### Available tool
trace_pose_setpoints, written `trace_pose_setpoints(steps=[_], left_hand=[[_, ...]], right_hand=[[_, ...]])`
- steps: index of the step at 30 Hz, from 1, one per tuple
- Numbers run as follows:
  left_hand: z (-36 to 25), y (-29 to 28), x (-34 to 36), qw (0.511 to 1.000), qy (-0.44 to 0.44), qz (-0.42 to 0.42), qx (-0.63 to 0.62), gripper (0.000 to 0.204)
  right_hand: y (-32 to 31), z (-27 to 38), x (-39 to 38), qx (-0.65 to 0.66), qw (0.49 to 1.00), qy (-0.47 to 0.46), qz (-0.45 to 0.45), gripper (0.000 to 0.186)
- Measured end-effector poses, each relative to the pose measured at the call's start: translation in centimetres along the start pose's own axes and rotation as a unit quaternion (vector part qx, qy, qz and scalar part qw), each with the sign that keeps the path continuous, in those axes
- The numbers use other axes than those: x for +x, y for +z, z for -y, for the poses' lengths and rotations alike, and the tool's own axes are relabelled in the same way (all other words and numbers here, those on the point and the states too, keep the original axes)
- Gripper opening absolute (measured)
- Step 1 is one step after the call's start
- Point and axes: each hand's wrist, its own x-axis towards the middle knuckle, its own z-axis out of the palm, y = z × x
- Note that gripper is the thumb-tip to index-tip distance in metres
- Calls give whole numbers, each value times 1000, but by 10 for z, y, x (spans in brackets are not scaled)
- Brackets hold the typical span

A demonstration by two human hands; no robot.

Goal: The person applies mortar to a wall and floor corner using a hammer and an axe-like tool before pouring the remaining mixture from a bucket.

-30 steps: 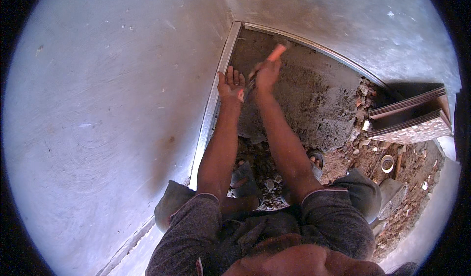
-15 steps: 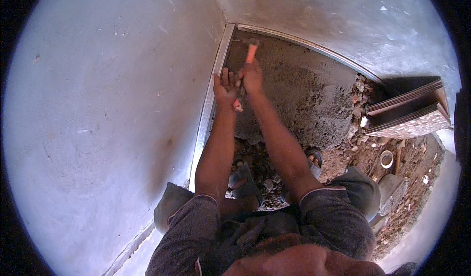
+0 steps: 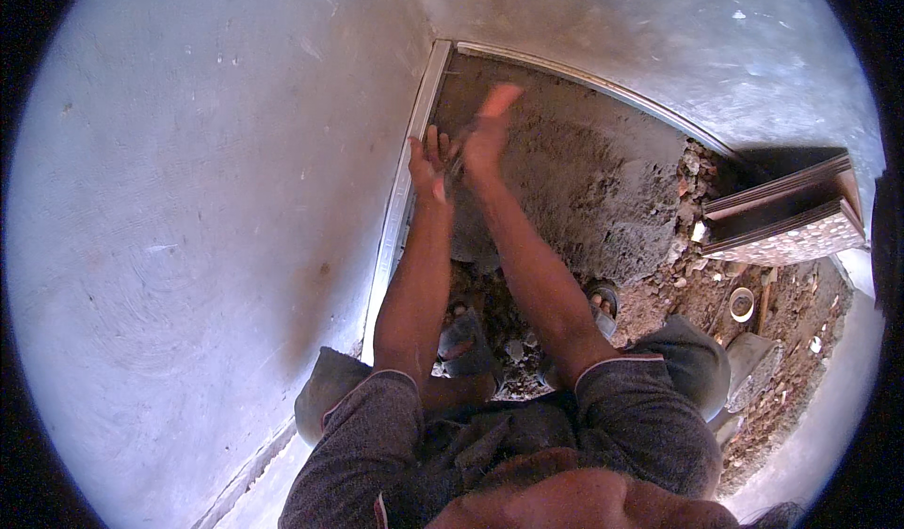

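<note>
My right hand (image 3: 483,152) is closed round a tool with an orange handle (image 3: 502,101), smeared by motion, so its kind cannot be told. A dark, narrow part of it (image 3: 456,157) shows between my two hands. Close beside it, my left hand (image 3: 429,167) is open, palm up, with its fingers stretched out. A small orange-red patch shows at the left palm; whether the tool touches that palm is unclear. Both hands are above a grey, damp-looking mortar bed (image 3: 584,167), near its left edge.
Pale strips (image 3: 428,96) edge the bed along the left wall (image 3: 217,171) and far wall. Stacked tiles (image 3: 786,232) lean at the right, near rubble (image 3: 692,185). A white ring-shaped item (image 3: 741,305) lies on loose soil. My sandalled feet (image 3: 603,301) stand at the near edge.
The orange handle's upper end has tilted to the right and is more blurred. Its lower orange end has shifted up and left toward my left palm. My forearms have barely moved.
</note>
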Motion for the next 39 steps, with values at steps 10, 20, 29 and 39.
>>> trace_pose_setpoints(steps=[10,20,29,39], left_hand=[[-12,-3,-3,997,-42,13,-60,50],[-31,-37,12,998,-16,13,-66,50],[-28,-12,-9,997,26,-48,-54,47],[-9,-13,-4,996,80,4,46,50]], right_hand=[[-5,0,-2,82,981,136,107,13],[-3,46,-22,152,956,194,159,14],[-11,38,-15,159,948,234,147,17],[-8,21,-11,138,970,175,94,12]])
